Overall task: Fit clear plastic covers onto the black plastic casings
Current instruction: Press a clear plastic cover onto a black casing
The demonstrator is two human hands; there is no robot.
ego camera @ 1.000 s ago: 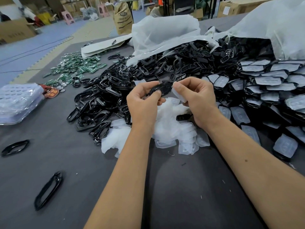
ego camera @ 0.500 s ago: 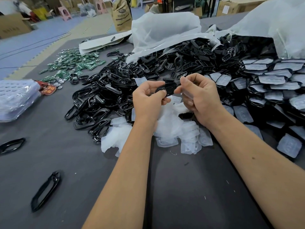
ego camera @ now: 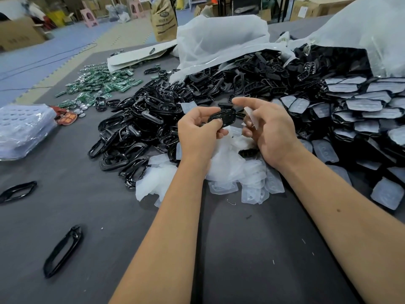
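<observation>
With many covered black casings (ego camera: 359, 106) stacked at 2 o'clock and a big uncovered heap (ego camera: 153, 119) at 11 o'clock, the left hand (ego camera: 197, 137) grips 1 oval black plastic casing (ego camera: 222, 117) while the right hand (ego camera: 269, 128) pinches a clear plastic cover (ego camera: 249, 114), not yet seated.

– How many hands are there?
– Two: a left hand (ego camera: 200, 133) and a right hand (ego camera: 268, 130).
– What is in them?
– One black casing (ego camera: 222, 118) in the left, one clear cover (ego camera: 249, 114) in the right.
– And loose on the desk (ego camera: 252, 249)?
– Two black frames lie by themselves, one (ego camera: 63, 251) in front and one (ego camera: 17, 191) at the left edge. The black pile (ego camera: 140, 128), the clear covers (ego camera: 225, 167) and the green circuit boards (ego camera: 98, 82) are too many to count.
– Any bags?
– Two white bags, one (ego camera: 219, 38) in the middle, one (ego camera: 372, 29) on the right.
</observation>
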